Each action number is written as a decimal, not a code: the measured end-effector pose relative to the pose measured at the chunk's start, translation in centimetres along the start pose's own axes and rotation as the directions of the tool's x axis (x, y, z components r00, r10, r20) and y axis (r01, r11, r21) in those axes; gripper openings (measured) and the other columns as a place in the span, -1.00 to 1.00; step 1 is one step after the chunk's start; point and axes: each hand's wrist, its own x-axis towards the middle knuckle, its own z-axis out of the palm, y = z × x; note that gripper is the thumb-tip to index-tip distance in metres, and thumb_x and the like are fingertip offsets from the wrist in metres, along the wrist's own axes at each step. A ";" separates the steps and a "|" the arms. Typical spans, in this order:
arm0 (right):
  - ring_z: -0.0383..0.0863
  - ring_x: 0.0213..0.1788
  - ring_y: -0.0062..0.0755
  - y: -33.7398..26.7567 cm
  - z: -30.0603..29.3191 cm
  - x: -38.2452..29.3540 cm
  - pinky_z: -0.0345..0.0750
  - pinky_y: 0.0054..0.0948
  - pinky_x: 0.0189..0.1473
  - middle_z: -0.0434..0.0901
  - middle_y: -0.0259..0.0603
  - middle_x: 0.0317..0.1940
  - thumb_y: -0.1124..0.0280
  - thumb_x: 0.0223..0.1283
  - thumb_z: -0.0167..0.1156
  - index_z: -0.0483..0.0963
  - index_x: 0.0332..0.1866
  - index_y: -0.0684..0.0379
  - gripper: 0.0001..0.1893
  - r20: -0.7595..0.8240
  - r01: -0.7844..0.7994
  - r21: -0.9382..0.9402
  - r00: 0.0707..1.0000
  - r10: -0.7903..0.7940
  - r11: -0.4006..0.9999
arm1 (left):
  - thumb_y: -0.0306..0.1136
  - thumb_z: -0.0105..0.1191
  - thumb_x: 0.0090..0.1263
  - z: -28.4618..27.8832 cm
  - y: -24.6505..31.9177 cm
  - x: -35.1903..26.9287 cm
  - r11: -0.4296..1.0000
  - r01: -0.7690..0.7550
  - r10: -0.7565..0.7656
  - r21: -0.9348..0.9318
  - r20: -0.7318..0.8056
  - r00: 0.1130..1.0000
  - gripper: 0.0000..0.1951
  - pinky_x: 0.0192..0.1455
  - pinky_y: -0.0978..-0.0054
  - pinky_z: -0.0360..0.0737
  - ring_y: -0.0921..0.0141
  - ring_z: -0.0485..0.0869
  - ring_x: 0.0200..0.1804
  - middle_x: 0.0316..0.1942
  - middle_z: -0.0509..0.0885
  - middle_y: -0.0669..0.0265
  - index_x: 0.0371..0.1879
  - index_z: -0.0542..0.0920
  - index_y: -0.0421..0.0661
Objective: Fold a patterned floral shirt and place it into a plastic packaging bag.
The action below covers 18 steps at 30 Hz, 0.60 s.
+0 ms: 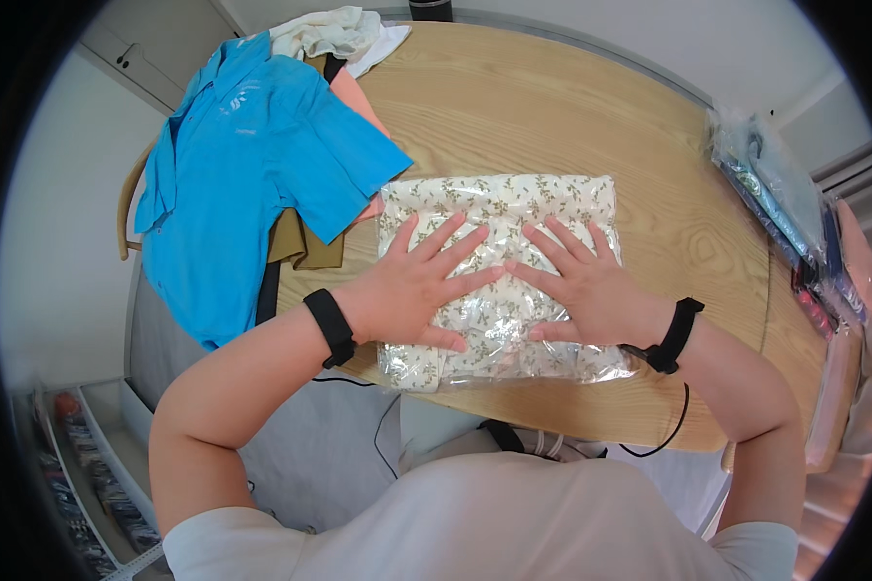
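Observation:
A folded cream garment with a small floral print (pixel 545 192) lies in a clear plastic bag (pixel 479 363) on the wooden table, in front of my body. Flat on the left half of the bag rests my left hand (pixel 429 283), its fingers spread. My right hand (pixel 578 283) presses the right half in the same way, fingers apart. The two hands nearly meet at the middle. Neither hand grips anything. The plastic is wrinkled and shiny along its lower edge.
A blue short-sleeved shirt (pixel 218 196) drapes over the table's left edge, on brown cloth (pixel 312 247) and other garments. White cloth (pixel 334 33) is heaped behind it. Bagged clothes (pixel 770 196) are piled at the right edge. A storage bin (pixel 109 457) stands at lower left.

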 end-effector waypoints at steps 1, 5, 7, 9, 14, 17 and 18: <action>-0.21 0.54 -0.03 0.0 0.1 0.0 -0.19 0.26 0.40 -0.08 -0.11 0.50 -0.38 0.16 -0.09 0.07 0.47 -0.20 -0.19 0.003 -0.002 0.003 1.000 0.002 1.000 | 0.49 -0.16 0.15 0.1 0.0 0.0 1.000 -0.003 0.003 -0.004 0.002 1.000 -0.07 0.35 -0.31 -0.08 -0.06 -0.16 0.50 0.50 -0.10 0.07 0.47 0.05 0.25; -0.21 0.53 0.00 0.0 0.3 -0.2 -0.18 0.27 0.40 -0.09 -0.08 0.50 -0.39 0.16 -0.11 0.07 0.47 -0.18 -0.18 -0.031 0.010 -0.011 0.999 -0.010 1.000 | 0.48 -0.14 0.15 0.3 0.1 -0.2 1.000 0.006 -0.006 -0.018 0.005 1.000 -0.06 0.36 -0.31 -0.13 -0.05 -0.19 0.51 0.50 -0.12 0.08 0.47 0.04 0.25; -0.23 0.53 0.02 0.1 0.1 -0.1 -0.19 0.27 0.40 -0.11 -0.02 0.49 -0.39 0.17 -0.12 0.06 0.47 -0.16 -0.17 -0.016 0.025 -0.030 1.000 -0.026 0.999 | 0.48 -0.14 0.15 0.6 0.1 -0.2 1.000 0.005 -0.005 -0.007 -0.003 1.000 -0.06 0.37 -0.31 -0.14 -0.04 -0.20 0.51 0.51 -0.13 0.08 0.47 0.03 0.24; -0.25 0.54 0.04 0.3 -0.1 -0.1 -0.20 0.29 0.39 -0.12 0.01 0.49 -0.37 0.19 -0.13 0.04 0.48 -0.14 -0.18 0.009 0.037 -0.007 0.999 -0.037 0.999 | 0.47 -0.13 0.15 0.6 0.2 0.0 1.000 0.015 -0.016 0.012 0.030 0.999 -0.06 0.37 -0.31 -0.15 -0.04 -0.22 0.51 0.51 -0.15 0.09 0.48 0.03 0.23; -0.07 0.51 0.00 0.1 -5.3 0.0 -0.01 0.02 0.43 0.04 0.03 0.45 -0.11 0.30 -0.01 0.08 0.46 -0.08 -0.32 0.067 -0.029 0.302 0.998 0.009 0.953 | 0.41 -0.05 0.16 -1.1 0.7 -0.3 0.999 0.030 -0.033 0.045 0.076 0.997 -0.07 0.39 -0.25 -0.11 -0.01 -0.20 0.52 0.51 -0.15 0.08 0.48 0.02 0.21; 0.10 0.45 0.03 -5.5 -7.2 -3.5 0.07 -0.08 0.43 0.18 0.06 0.38 0.00 0.28 0.06 0.23 0.38 -0.04 -0.40 0.059 -0.074 0.232 0.996 0.062 0.970 | 0.29 0.02 0.21 -4.0 1.9 -2.3 0.991 0.116 -0.121 0.062 0.084 0.989 -0.11 0.41 -0.20 -0.09 0.00 -0.17 0.52 0.51 -0.13 0.07 0.47 0.03 0.19; 0.09 0.46 -0.11 -6.6 -5.4 -5.1 0.05 0.05 0.41 0.20 -0.08 0.39 0.05 0.33 -0.02 0.21 0.38 -0.05 -0.46 0.020 -0.083 0.131 0.996 0.081 0.988 | 0.23 0.04 0.23 -4.3 2.2 -3.1 0.992 0.127 -0.126 0.012 -0.056 0.990 -0.15 0.41 -0.18 -0.08 0.00 -0.14 0.51 0.50 -0.12 0.06 0.47 0.05 0.18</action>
